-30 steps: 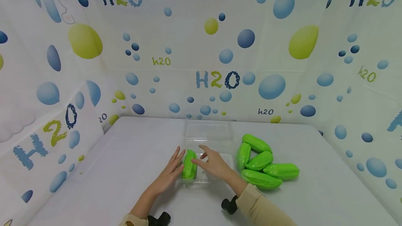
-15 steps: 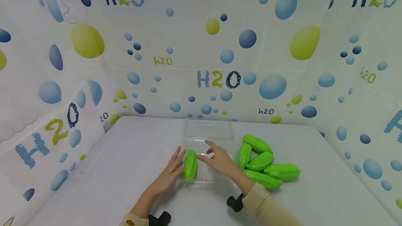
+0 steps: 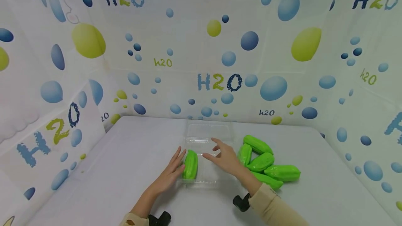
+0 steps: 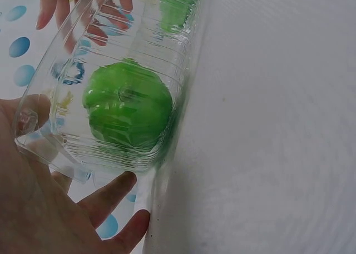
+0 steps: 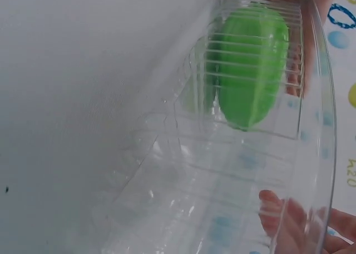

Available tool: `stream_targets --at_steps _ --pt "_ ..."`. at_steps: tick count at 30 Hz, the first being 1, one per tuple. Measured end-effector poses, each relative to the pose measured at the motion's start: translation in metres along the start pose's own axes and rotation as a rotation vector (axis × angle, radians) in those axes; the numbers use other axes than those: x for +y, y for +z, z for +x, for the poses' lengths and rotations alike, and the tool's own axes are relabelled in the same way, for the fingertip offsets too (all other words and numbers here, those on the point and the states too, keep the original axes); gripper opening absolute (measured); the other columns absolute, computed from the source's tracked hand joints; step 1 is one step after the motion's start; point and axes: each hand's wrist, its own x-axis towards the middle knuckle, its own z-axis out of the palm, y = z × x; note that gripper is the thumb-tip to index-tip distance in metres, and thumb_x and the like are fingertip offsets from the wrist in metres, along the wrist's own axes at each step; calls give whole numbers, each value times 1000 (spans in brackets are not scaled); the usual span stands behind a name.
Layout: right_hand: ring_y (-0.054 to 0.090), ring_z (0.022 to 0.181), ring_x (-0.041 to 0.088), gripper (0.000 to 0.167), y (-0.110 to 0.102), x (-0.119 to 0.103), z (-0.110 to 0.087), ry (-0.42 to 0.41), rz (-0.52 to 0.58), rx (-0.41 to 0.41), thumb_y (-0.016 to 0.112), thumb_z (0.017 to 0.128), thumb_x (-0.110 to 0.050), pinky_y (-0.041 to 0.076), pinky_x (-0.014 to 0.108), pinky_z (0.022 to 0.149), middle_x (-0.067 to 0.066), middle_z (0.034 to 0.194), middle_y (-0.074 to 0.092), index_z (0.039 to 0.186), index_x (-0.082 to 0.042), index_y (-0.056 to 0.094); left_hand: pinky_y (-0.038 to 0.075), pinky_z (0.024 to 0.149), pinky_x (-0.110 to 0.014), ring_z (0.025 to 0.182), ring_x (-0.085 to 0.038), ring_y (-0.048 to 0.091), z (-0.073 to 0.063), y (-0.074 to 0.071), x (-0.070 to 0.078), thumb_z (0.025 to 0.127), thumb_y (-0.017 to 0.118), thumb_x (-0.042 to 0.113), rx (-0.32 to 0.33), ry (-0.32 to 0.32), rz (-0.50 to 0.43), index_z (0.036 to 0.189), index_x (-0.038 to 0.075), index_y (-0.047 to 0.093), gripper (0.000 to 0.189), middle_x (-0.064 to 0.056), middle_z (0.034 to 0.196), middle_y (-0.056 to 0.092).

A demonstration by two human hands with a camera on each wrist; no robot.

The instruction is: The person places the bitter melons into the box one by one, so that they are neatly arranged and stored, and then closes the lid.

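A clear plastic clamshell container [image 3: 207, 172] stands on the table with its lid folded back. One glossy green, ridged, gourd-like vegetable [image 3: 190, 165] lies lengthwise along its left side, also seen through the clear wall in both wrist views. My left hand [image 3: 169, 172] rests at the container's left edge, its fingers extended; in the left wrist view, fingertips [image 4: 119, 187] spread beside the near end wall. Over the right part of the container hovers my right hand [image 3: 224, 158], thumb and forefinger apart with nothing between them. Right of it lies a pile of similar green vegetables [image 3: 262, 161].
The transparent lid [image 3: 208, 130] lies toward the table's back edge. Around the white table [image 3: 135, 149] hangs a curtain [image 3: 179, 34] printed with bubbles and "H2O". A black wrist mount [image 3: 241, 203] sits below the right forearm, another [image 3: 160, 218] by the left.
My right hand has drawn away to the right from the green vegetable inside the container. The left hand keeps its place, and the vegetable stays along the left side.
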Motion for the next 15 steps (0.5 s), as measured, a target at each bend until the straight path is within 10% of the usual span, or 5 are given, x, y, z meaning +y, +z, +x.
stream_targets --at_steps 15 --pt "62 82 18 69 -21 12 -6 77 -6 65 68 80 -42 52 31 68 8 104 60 137 -12 42 8 103 -61 137 -33 0 0 0 -2 99 38 17 -7 13 -4 146 5 18 52 -13 153 -1"
